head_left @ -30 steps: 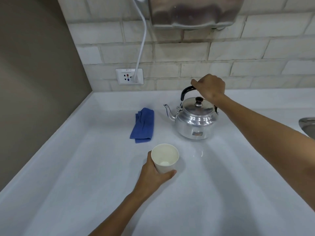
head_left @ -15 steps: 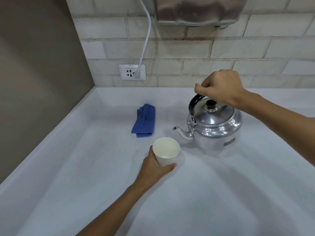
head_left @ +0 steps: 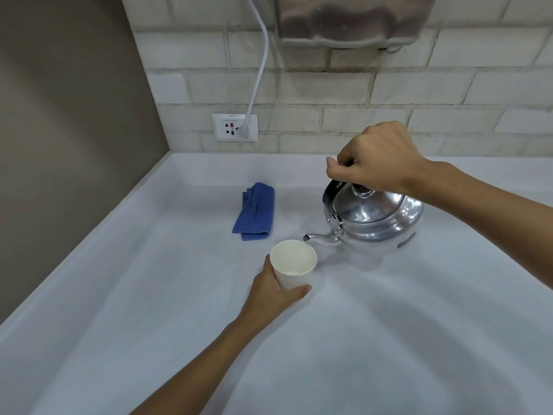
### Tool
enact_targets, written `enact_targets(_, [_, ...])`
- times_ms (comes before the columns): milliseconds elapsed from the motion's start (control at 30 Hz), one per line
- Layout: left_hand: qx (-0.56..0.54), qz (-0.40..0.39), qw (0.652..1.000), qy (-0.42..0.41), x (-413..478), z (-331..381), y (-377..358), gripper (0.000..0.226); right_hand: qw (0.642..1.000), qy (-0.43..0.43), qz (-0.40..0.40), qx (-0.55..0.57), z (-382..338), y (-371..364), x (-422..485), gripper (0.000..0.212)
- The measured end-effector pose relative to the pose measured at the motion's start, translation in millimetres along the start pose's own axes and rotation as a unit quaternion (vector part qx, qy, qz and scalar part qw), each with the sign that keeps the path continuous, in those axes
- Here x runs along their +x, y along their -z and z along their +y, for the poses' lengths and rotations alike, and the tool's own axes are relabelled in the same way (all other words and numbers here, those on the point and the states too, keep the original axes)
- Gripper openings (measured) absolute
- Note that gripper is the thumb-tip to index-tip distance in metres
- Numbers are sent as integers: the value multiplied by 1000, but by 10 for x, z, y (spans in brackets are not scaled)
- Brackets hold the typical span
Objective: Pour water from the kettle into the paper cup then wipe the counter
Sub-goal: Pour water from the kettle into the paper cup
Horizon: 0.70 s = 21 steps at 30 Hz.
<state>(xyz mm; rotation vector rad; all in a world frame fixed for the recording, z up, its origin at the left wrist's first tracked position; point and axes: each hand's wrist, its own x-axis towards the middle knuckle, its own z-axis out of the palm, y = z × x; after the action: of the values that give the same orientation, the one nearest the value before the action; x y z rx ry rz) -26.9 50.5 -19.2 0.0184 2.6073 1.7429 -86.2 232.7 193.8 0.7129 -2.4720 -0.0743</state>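
A shiny metal kettle (head_left: pixel 377 217) hangs tilted just above the white counter (head_left: pixel 359 339), its spout pointing left at the rim of the paper cup (head_left: pixel 294 265). My right hand (head_left: pixel 377 158) is closed around the kettle's black handle from above. The white paper cup stands on the counter, and my left hand (head_left: pixel 272 290) wraps around its near left side. I see no stream of water from the spout. A folded blue cloth (head_left: pixel 256 211) lies on the counter behind the cup, to its left.
A brick wall runs along the back with a socket plate (head_left: pixel 235 127) and a white cable (head_left: pixel 258 64) plugged in. A metal appliance (head_left: pixel 350 19) hangs on the wall above the kettle. A brown side wall (head_left: pixel 65 130) borders the counter on the left.
My right hand has lifted the kettle, brought it nearer and turned its spout down toward the cup. The left hand stays on the cup.
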Motion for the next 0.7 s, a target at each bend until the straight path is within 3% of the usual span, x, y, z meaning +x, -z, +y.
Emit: enact_targets(700, [-4, -4, 1000, -4, 20, -51, -10, 80, 997, 58, -29, -47, -98, 149, 64, 48])
